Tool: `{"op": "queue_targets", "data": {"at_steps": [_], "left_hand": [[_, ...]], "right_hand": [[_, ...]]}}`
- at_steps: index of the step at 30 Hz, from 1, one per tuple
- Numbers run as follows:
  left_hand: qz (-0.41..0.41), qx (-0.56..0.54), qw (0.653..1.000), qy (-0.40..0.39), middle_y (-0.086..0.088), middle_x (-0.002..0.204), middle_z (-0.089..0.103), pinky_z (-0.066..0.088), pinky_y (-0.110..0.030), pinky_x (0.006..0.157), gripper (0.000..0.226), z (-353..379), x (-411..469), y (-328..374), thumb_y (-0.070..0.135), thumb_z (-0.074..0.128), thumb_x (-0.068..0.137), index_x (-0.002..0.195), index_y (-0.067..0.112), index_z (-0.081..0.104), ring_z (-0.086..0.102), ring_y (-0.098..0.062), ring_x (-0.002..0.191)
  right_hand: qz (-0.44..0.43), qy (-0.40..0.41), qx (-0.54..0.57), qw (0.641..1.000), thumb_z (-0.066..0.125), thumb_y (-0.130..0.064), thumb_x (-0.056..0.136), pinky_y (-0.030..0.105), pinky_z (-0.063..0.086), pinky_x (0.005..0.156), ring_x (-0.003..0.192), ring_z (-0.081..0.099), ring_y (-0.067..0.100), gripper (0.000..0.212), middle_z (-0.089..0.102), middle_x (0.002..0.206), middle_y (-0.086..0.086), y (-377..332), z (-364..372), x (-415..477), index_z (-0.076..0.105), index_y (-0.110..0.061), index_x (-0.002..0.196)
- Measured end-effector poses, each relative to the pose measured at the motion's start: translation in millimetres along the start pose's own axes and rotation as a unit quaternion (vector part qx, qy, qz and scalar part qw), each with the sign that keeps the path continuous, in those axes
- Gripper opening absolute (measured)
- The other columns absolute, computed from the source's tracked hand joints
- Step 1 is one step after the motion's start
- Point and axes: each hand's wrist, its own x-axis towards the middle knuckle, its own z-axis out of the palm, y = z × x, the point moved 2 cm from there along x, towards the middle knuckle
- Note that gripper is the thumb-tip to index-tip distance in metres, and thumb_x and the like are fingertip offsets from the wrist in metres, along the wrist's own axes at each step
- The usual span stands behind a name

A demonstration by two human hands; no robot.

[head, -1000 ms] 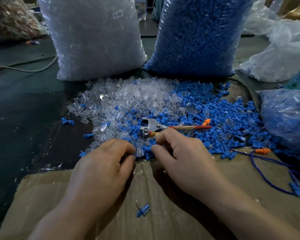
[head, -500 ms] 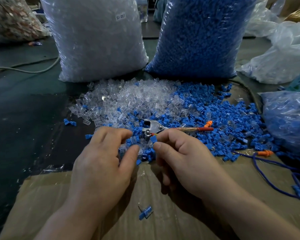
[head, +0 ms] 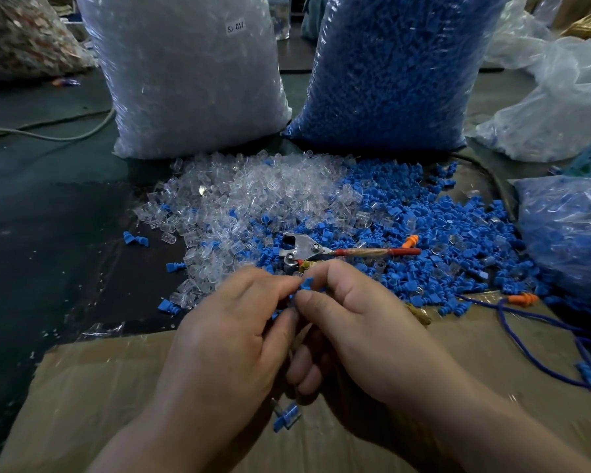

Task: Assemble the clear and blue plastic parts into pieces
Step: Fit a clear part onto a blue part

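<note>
Hands have come up off the pile (head: 270, 199) and met. My left hand (head: 226, 339) and right hand (head: 365, 336) pinch one blue part (head: 306, 284) between fingertips, above the far edge of the cardboard (head: 99, 404). Pliers (head: 307, 249) lie just beyond, on that pile. Clear-parts bag (head: 191, 80) behind: label (head: 235, 27) reads "SJ 017".

Dark table (head: 31, 233) with a pile of plastic parts (head: 287, 206). A clear bag (head: 191, 80) and a blue bag (head: 389, 70) stand behind the pile, cardboard (head: 99, 387) before it.
</note>
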Motion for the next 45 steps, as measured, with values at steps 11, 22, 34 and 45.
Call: {"op": "queue_targets", "data": {"at_steps": [11,22,34,45], "left_hand": [[-0.001,-0.007,1.0,0.019,0.025,0.097,0.059,0.045,-0.009,0.072,0.024,1,0,2,0.043,0.054,0.084,0.109,0.044,0.057,0.059,0.008,0.085],[-0.044,-0.027,0.998,0.046,0.019,0.09,0.06,0.044,-0.013,0.069,0.018,-3,1,4,0.051,0.058,0.078,0.091,0.039,0.06,0.06,-0.001,0.083],[-0.225,-0.395,0.89,0.006,-0.007,0.073,0.072,0.051,-0.021,0.051,0.023,6,-3,-1,0.031,0.072,0.065,0.088,0.029,0.073,0.067,-0.018,0.06],[-0.298,-0.424,0.854,-0.037,-0.016,0.057,0.062,0.048,-0.027,0.045,0.01,0,-4,-12,0.009,0.071,0.078,0.082,0.017,0.075,0.057,-0.022,0.048]], "right_hand": [[0.009,0.002,0.047,0.999,0.043,-0.022,0.103,0.05,0.055,0.058,0.054,0.064,0.036,0.014,0.064,0.063,0.02,-4,-2,0,0.055,-0.017,0.098],[-0.06,0.042,-0.021,0.997,0.056,-0.026,0.098,0.046,0.058,0.051,0.057,0.069,0.035,0.011,0.068,0.066,0.013,-11,-4,-6,0.058,-0.025,0.087],[-0.22,0.136,-0.434,0.863,0.046,-0.036,0.096,0.016,0.041,0.083,0.096,0.056,0.0,0.017,0.063,0.1,-0.016,-15,-3,-10,0.057,-0.035,0.11],[-0.218,0.09,-0.499,0.834,0.037,-0.041,0.094,0.033,0.046,0.065,0.077,0.053,0.009,0.023,0.057,0.086,-0.012,-25,7,-19,0.055,-0.027,0.094]]}}
